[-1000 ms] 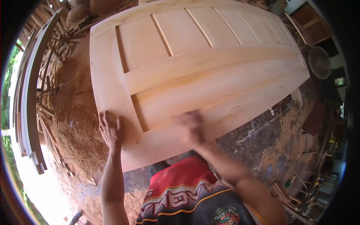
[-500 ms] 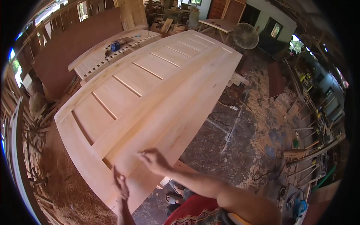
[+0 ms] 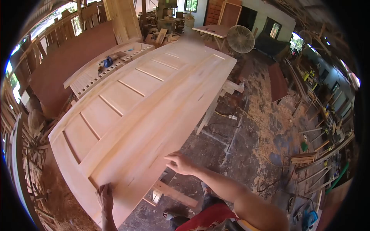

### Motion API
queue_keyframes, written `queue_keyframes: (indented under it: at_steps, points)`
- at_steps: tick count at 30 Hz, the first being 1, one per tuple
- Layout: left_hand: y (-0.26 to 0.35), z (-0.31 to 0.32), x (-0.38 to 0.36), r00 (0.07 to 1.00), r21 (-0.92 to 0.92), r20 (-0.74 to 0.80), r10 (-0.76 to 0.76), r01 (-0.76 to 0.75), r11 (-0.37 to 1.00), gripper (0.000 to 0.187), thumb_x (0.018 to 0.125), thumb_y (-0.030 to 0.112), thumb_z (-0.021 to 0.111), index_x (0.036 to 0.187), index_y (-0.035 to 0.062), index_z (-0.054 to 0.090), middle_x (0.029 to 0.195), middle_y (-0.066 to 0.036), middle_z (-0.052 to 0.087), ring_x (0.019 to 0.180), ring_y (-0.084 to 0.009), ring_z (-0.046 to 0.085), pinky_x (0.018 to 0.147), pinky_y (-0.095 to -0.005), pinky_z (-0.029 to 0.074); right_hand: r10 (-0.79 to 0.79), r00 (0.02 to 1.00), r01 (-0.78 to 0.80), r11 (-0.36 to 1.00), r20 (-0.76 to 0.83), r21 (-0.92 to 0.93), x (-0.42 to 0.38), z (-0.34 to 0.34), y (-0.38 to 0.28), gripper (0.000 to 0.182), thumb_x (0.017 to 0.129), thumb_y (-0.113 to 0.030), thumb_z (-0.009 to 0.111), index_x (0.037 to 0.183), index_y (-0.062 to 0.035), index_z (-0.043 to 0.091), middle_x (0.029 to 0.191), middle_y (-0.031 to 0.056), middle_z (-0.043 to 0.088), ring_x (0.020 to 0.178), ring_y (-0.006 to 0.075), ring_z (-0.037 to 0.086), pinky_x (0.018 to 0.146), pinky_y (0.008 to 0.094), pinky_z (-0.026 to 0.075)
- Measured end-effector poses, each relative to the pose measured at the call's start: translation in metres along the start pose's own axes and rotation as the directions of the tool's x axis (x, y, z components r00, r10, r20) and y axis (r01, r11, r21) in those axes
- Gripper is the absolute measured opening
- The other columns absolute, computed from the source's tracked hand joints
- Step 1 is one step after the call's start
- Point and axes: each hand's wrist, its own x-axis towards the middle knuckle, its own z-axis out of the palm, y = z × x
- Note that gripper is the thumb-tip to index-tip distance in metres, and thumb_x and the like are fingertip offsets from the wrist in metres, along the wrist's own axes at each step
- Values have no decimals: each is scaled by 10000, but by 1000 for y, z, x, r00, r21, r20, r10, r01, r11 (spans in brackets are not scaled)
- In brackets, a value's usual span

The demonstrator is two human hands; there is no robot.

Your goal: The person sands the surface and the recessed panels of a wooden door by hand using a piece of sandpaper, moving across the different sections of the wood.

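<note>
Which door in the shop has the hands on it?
The pale panelled door in front: left hand on its near end, right hand at its side edge. The slatted door behind is untouched.

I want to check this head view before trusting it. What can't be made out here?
- Underside and supports of the wooden door: mostly hidden by the door itself.
- Left hand: wrist runs out at the bottom edge; palm contact hidden.
- Right hand: at the door's long edge; grip under the edge cannot be told.
- Blue tool on the slatted panel: too small to identify.
- Far end of the door: blurred.
</note>
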Motion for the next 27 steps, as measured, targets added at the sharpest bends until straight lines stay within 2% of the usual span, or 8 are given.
queue_keyframes:
  at_steps: [5, 8, 13, 18, 20, 23, 24, 27]
  points:
    - [77, 57, 1, 995, 95, -88, -54, 62, 994, 217, 975, 142, 658, 1135, 17, 732, 1161, -180, 725, 1084, -370, 639, 1002, -485, 459, 107, 968, -103, 994, -229, 29, -33, -101, 150, 331, 967, -242, 708, 1206, -13, 714, 1157, 202, 736, 1084, 372, 692, 969, 447, 546]
    - [134, 144, 63, 947, 301, -255, 195, -114, 947, 243, 982, 139, 634, 1184, 27, 709, 1192, -181, 710, 1100, -353, 632, 990, -502, 456, 174, 949, -165, 985, -261, 56, -27, -150, 206, 310, 977, -236, 703, 1207, -28, 718, 1136, 184, 742, 1026, 359, 710, 925, 434, 565]
    - [326, 204, 176, 994, 147, 27, -106, 101, 984, 401, 920, 120, 651, 1316, 57, 645, 1272, -148, 679, 1179, -342, 604, 1060, -492, 421, 95, 958, -96, 995, -272, 9, 32, -195, 255, 308, 972, -250, 706, 1198, -41, 718, 1136, 173, 736, 1047, 358, 701, 961, 444, 549]
    - [185, 161, 96, 994, 109, -50, 96, -90, 990, 296, 986, 109, 573, 1243, 13, 683, 1212, -167, 720, 1160, -355, 642, 999, -460, 477, 97, 936, -146, 982, -339, -122, 97, -243, 342, 370, 968, -283, 702, 1262, -58, 689, 1238, 181, 701, 1195, 368, 630, 1032, 449, 513]
    - [92, 128, 35, 954, -183, 244, -172, 220, 958, 544, 1021, -42, 404, 1556, -99, 323, 1584, -286, 412, 1463, -415, 424, 1208, -506, 419, 153, 905, -242, 953, -398, -184, 108, -260, 355, 403, 973, -295, 694, 1303, -64, 668, 1261, 185, 691, 1254, 372, 596, 1059, 441, 499]
    - [181, 139, 81, 997, 194, -30, 70, -62, 979, 305, 1059, 119, 588, 1313, -37, 658, 1226, -219, 702, 1095, -362, 680, 936, -437, 577, 302, 919, -367, 891, -253, -268, 133, -243, 369, 670, 953, -452, 692, 1496, -113, 495, 1577, 192, 410, 1436, 410, 413, 1126, 630, 386]
    - [192, 175, 108, 947, 128, -173, 270, -251, 960, 300, 1055, 68, 571, 1307, -63, 666, 1280, -198, 708, 1180, -361, 678, 1008, -433, 565, 342, 914, -399, 859, -220, -321, 139, -237, 365, 727, 942, -496, 695, 1524, -128, 462, 1631, 188, 340, 1465, 419, 373, 1134, 681, 353]
    - [337, 240, 222, 976, -30, -94, 199, -202, 979, 226, 1024, 118, 544, 1188, 84, 695, 1134, -101, 725, 1161, -297, 638, 1014, -480, 407, 373, 877, -473, 782, -303, -405, 151, -211, 359, 845, 921, -626, 641, 1584, -174, 374, 1682, 196, 211, 1572, 414, 174, 1164, 791, 171]
